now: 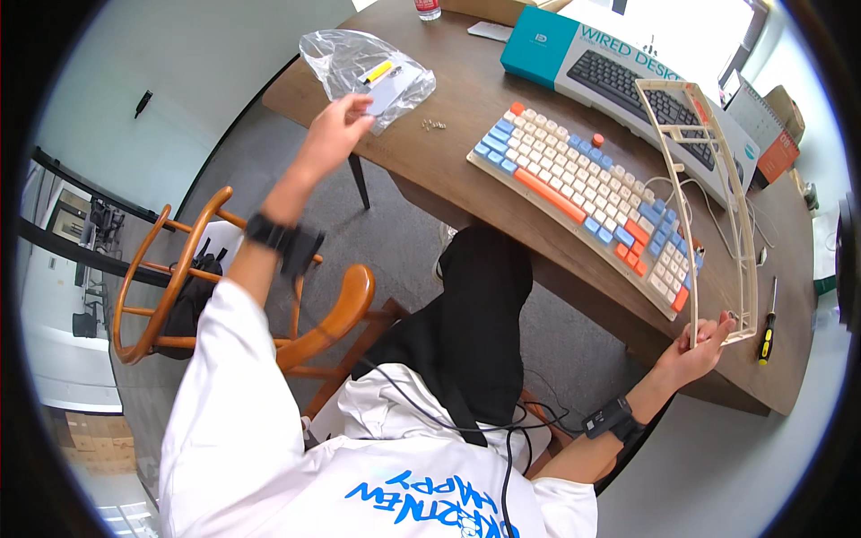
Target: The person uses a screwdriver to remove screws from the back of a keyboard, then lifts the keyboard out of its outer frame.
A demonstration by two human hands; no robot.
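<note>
- Closest to the lens is your own white shirt [296, 448] with blue lettering, a black cable running down over it to your dark trousers.
- Your right hand [695, 348] pinches the near corner of the cream keyboard frame [708, 206], fingers closed on its rim; the frame stands tilted on edge just beside the keyboard [587, 193], likely so its underside is clear of the keys.
- Your left hand [336, 130] reaches far out to the clear plastic bag [368, 70], fingertips closed lightly on a pale card at its edge; whether the grip is firm, you cannot tell.
- A few small screws [434, 125] lie loose on the wooden table [466, 108] just beside the bag.
- A screwdriver [768, 327] with a yellow-and-black handle rests near your right hand, within easy reach.
- The teal keyboard box [574, 58] sits behind the keyboard.
</note>
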